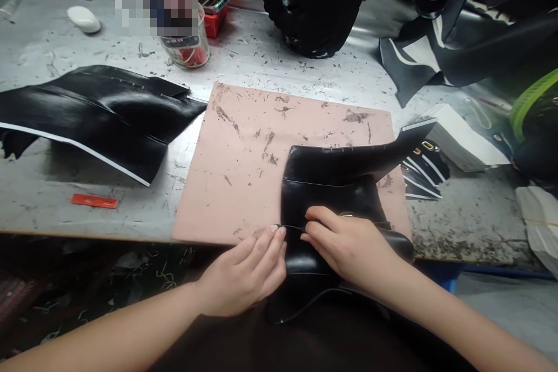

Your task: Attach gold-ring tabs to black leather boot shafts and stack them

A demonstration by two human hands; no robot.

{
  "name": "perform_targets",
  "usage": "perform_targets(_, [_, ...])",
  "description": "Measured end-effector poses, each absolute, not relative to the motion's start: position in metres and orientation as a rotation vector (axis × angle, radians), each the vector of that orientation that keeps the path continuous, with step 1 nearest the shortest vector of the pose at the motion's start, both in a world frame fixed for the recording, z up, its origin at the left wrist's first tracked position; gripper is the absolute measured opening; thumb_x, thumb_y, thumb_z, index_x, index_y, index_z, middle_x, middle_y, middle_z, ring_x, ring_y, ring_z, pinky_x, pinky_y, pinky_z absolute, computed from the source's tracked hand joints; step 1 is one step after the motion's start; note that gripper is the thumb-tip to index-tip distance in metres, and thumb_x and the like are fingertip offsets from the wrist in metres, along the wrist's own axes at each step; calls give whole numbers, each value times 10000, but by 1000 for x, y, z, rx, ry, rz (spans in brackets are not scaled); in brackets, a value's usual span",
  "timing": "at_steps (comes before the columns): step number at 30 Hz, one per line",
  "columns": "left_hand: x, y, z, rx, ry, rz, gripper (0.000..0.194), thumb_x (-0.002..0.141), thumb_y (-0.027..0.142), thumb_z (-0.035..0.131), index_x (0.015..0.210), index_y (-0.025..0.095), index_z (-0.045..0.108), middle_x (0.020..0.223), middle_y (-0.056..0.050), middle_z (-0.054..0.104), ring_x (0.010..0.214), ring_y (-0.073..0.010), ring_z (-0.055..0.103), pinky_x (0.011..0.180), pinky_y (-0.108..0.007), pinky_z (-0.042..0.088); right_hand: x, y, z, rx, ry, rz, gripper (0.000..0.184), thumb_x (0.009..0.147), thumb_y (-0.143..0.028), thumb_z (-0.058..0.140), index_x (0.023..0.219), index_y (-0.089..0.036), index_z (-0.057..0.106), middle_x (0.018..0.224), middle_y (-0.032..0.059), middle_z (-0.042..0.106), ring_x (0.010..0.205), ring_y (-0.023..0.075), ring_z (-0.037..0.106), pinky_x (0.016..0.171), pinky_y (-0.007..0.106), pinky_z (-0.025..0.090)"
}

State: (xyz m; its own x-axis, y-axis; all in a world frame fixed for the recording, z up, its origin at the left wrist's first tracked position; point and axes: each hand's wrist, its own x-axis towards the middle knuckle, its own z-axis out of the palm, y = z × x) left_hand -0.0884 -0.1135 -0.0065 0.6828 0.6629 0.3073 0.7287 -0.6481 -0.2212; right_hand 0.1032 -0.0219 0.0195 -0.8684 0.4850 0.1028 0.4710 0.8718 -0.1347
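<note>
A black leather boot upper (331,192) lies on its side over the front edge of a pink work mat (244,151), its lower part hanging toward my lap. Between my hands runs a thin black strap (294,227) that crosses the leather. The fingertips of my left hand (248,267) pinch one end of it at the upper's left edge. My right hand (344,241), closed with thumb against fingers, grips the strap a little to the right. A small gold buckle (347,215) shows partly behind that hand.
Another black upper (108,110) lies left, behind an orange-red strip (94,201). Several buckled straps (421,171) and white pieces (466,136) are at right. A clear cup (187,52), red basket (213,23), white mouse-shaped object (83,20) and black leather stacks (318,6) stand farther back.
</note>
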Motion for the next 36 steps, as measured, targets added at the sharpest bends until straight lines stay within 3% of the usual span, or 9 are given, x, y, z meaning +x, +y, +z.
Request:
perform_targets(4, [-82, -112, -2, -2545, -1128, -278, 181, 815, 101, 462, 902, 123, 619, 1030, -85, 670, 959, -209, 615, 799, -302, 469, 113, -24, 24, -788, -2825, 64, 285, 873, -259, 434, 633, -160, 551, 774, 47, 611, 483, 93, 445, 461, 231, 300])
perform_targets(9, [-82, -106, 2, -2551, -1151, -306, 220, 812, 55, 443, 935, 114, 615, 1004, -85, 676, 921, -200, 623, 799, -317, 462, 134, -25, 28, -958, -2788, 76, 245, 833, -244, 450, 619, -162, 534, 800, 42, 610, 530, 95, 470, 498, 235, 310])
perform_targets(20, [-80, -78, 7, -2762, -1014, -80, 423, 792, 121, 412, 1205, 108, 502, 988, -86, 594, 838, -190, 543, 719, -323, 401, 140, -18, 19, -1051, -2829, 176, 227, 858, -248, 438, 693, -166, 572, 846, 30, 601, 544, 97, 474, 511, 241, 329])
perform_targets(26, [-65, -58, 12, -2956, -1018, 38, 462, 778, 91, 437, 1238, 120, 464, 777, -51, 556, 645, -156, 472, 552, -293, 345, 150, -16, 25, -1188, -2802, 113, 225, 821, -306, 474, 680, -155, 565, 763, 31, 574, 524, 99, 458, 476, 238, 304])
perform_targets(30, [-59, -51, 9, -3019, -849, -79, 322, 781, 99, 446, 1075, 120, 575, 950, -84, 562, 722, -169, 474, 585, -308, 350, 160, -17, 29, -1323, -2748, 220, 188, 784, -245, 462, 633, -164, 540, 737, 21, 558, 548, 98, 468, 484, 227, 305])
perform_targets(36, [-47, -43, 7, -3012, -947, -35, 473, 787, 78, 402, 1258, 91, 423, 801, -52, 535, 658, -162, 464, 539, -303, 327, 171, -17, 31, -1450, -2667, 489, 197, 833, -264, 452, 682, -176, 542, 740, 11, 538, 546, 89, 474, 479, 216, 329])
